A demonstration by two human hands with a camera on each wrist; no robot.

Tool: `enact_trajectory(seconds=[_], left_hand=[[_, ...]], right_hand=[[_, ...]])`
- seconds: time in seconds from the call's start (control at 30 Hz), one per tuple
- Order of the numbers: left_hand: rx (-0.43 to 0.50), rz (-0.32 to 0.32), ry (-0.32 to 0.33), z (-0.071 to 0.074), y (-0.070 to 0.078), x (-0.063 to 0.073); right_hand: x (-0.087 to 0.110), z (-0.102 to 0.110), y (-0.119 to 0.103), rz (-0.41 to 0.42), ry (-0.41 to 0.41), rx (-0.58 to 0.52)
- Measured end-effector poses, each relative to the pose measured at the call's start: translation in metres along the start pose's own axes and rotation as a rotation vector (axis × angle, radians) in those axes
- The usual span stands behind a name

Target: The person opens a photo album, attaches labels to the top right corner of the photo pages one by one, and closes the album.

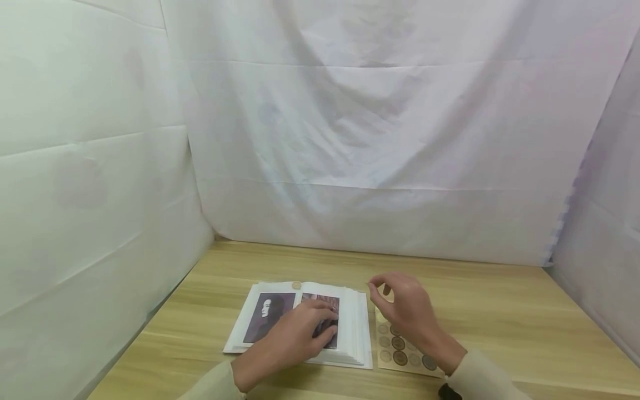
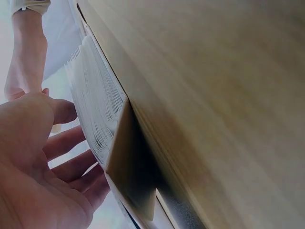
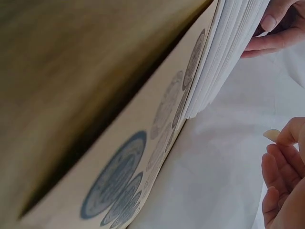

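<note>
A photo album (image 1: 354, 333) lies open on the table, with a dark portrait print (image 1: 256, 326) on its left page and another print (image 1: 332, 340) on the right one. My left hand (image 1: 298, 329) rests over the right page, its fingers loosely bent and partly covering that print. A round tan sticker (image 1: 296, 285) sits at the top of the album near the fold. Just right of the album, above a sheet of round stickers (image 1: 391, 358), my right hand (image 1: 407, 305) pinches a small pale round sticker (image 3: 271, 135) between thumb and index finger.
The wood-grain table (image 1: 525, 328) extends to the right and behind the album. White cloth (image 1: 320, 139) hangs at the back and on both sides. In the left wrist view, the album's thick stack of pages (image 2: 97, 90) stands out above its cover.
</note>
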State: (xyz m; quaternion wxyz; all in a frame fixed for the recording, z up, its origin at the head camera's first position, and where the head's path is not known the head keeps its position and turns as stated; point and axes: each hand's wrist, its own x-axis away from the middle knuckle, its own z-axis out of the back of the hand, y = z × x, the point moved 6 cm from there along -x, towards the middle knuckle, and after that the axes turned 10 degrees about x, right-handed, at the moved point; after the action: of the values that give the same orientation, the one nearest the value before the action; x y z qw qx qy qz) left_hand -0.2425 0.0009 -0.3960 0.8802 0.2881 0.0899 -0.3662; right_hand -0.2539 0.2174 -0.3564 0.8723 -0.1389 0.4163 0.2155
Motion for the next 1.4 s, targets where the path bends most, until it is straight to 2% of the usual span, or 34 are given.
enact_trajectory(seconds=[0.53, 0.63, 0.73, 0.93, 1.1, 1.4], left_hand=[[-0.032, 0.049, -0.098, -0.005, 0.005, 0.000], [-0.022, 0.065, -0.116, -0.007, 0.006, -0.001], [-0.018, 0.062, -0.117, -0.008, 0.008, -0.002], [-0.038, 0.022, -0.099, -0.010, 0.013, -0.004], [-0.045, 0.011, -0.099, -0.011, 0.016, -0.004], [-0.045, 0.006, -0.105, -0.014, 0.019, -0.004]], right_hand=[[-0.024, -0.035, -0.011, 0.026, -0.122, 0.040], [-0.026, -0.041, -0.011, 0.011, -0.170, 0.048], [-0.027, -0.048, -0.010, -0.028, -0.251, 0.065], [-0.029, -0.058, -0.007, -0.103, -0.389, 0.082], [-0.028, -0.063, -0.006, -0.114, -0.418, 0.103], [-0.024, -0.067, -0.004, -0.119, -0.411, 0.114]])
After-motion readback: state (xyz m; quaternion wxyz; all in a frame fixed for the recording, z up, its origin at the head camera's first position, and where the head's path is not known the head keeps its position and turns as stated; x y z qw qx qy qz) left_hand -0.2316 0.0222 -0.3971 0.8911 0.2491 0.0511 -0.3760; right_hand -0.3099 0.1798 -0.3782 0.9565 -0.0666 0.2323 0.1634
